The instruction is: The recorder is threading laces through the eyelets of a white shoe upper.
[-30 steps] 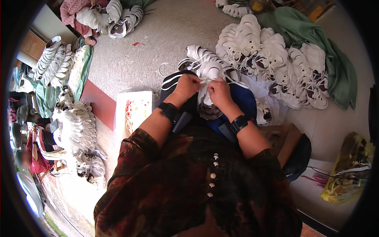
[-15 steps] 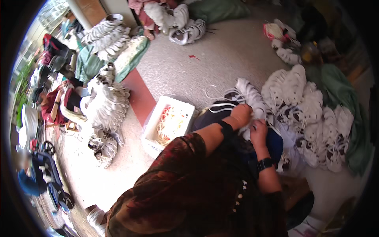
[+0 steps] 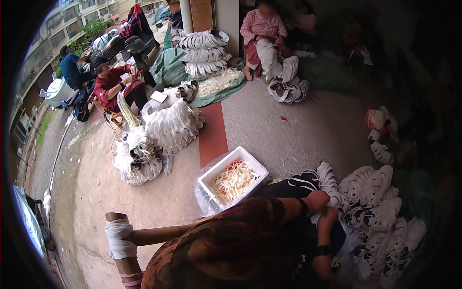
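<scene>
Over my lap, my left hand (image 3: pixel 318 200) is closed, its fingers curled and what they hold hidden. Just below it, my right hand (image 3: pixel 328 217) is closed at the edge of a white shoe upper (image 3: pixel 314 219), which shows only in part between hands and dark cloth. A nested row of white shoe uppers (image 3: pixel 328 180) stands right beyond my left hand. White laces (image 3: pixel 302 183) lie loose across the dark cloth (image 3: pixel 274 190) beside it.
Left of my hands stands a white foam box (image 3: pixel 206 180) of cream and red laces. Heaped white uppers (image 3: pixel 373 212) lie to the right. A wooden post (image 3: pixel 126 262) with a crossbar is at lower left. Seated people (image 3: pixel 113 86) (image 3: pixel 263 29) work among more stacks of uppers (image 3: pixel 173 123).
The view has swung up and to the left, so the scene sits lower and further right. My hands stay close together over the lap; the wooden post has come into view.
</scene>
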A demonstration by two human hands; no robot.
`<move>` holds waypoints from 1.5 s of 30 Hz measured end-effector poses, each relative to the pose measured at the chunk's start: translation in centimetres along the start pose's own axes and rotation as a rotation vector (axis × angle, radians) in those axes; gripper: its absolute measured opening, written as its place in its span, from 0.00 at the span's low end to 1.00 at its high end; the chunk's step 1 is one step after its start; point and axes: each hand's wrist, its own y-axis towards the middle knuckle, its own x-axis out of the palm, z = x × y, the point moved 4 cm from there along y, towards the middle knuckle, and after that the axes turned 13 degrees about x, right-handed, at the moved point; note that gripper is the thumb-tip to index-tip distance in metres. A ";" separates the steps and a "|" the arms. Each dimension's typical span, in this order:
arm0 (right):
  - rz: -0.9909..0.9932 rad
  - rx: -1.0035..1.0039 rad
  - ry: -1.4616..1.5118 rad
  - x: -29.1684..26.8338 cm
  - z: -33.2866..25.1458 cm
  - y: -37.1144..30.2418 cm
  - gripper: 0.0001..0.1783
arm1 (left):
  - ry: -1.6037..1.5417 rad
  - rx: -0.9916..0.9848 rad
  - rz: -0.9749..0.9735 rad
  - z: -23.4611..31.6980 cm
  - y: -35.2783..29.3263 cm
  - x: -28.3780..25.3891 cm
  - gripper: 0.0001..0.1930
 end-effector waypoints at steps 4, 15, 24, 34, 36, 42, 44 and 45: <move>-0.046 0.007 -0.066 0.5 -0.1 0.4 0.09 | 0.009 0.094 -0.129 0.6 -0.7 0.3 0.07; -0.035 0.087 0.084 0.7 -1.2 0.5 0.08 | -0.108 -0.071 -0.189 -0.5 -0.5 0.4 0.10; -0.006 -0.086 -0.313 -0.7 -4.6 0.0 0.07 | -0.235 -0.164 -0.159 -1.0 -0.1 0.0 0.13; 0.022 -0.122 -0.384 -0.4 -3.1 0.1 0.07 | -0.259 -0.078 -0.166 -1.1 -0.1 -0.2 0.13; -0.067 -0.109 -0.310 -1.2 -1.8 0.2 0.05 | -0.255 -0.082 -0.167 -1.0 -0.1 -0.1 0.12; -0.326 0.377 0.967 -5.3 -2.8 -0.4 0.08 | -0.170 -0.050 -0.123 -2.5 0.1 1.0 0.08; -0.319 0.389 1.203 -6.6 -3.0 -1.1 0.10 | -0.185 -0.054 -0.129 -2.0 0.2 1.0 0.08; -0.317 0.355 1.293 -7.1 -2.7 -1.3 0.09 | -0.184 -0.051 -0.137 -1.9 0.2 0.9 0.08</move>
